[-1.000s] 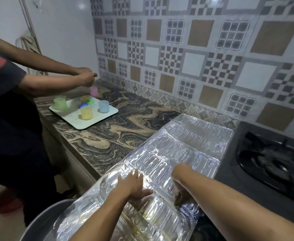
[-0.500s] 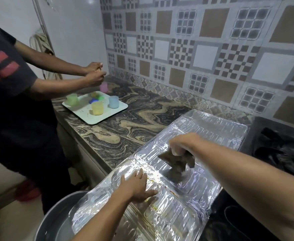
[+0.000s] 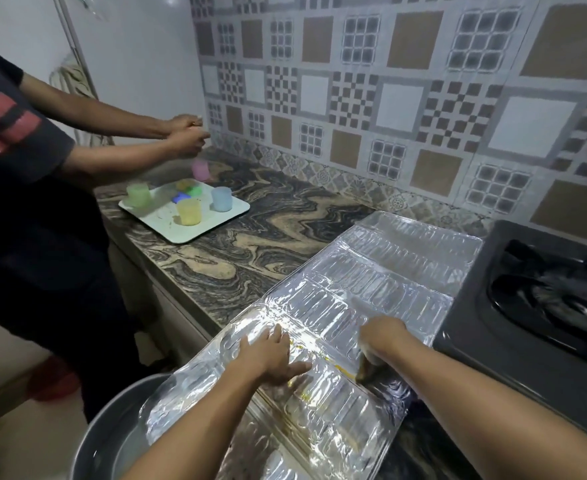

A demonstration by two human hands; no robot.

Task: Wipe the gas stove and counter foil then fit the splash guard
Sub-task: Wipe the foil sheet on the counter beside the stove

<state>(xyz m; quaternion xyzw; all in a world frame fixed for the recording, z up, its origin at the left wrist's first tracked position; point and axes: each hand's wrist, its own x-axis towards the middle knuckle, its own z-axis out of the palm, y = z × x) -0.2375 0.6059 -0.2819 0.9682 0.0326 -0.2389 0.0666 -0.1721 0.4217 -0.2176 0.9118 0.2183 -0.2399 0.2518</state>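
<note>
left hand (image 3: 270,355): flat, fingers spread wide, palm pressed on the foil splash guard (image 3: 371,299); likely pinning it so the thin sheet doesn't slide or buckle under wiping
right hand (image 3: 378,341): curled down over a dark wiping pad (image 3: 366,370), only its edge shows under the fingers; pad touches the foil beside yellow grease streaks (image 3: 337,367)
splash guard position: lying flat on the marbled counter (image 3: 250,247), just left of the gas stove (image 3: 534,306); near end overhangs the counter edge above the metal basin (image 3: 112,438); flat probably so it can be scrubbed before being stood up
step guess: wiping foil; guard not yet fitted
grease: streaks between the two hands, more toward the near end
basin: round, grey, below counter edge; looks to hold water, hard to be sure
tray (image 3: 181,220): white, on far counter, well apart from foil
tray contents: small translucent cups, green (image 3: 138,195), yellow (image 3: 189,211), blue (image 3: 221,199); small coloured bits in the middle, unclear what
pink cup (image 3: 200,169): just behind tray, on the counter or held, can't tell
second person (image 3: 25,168): both hands together above the pink cup
</note>
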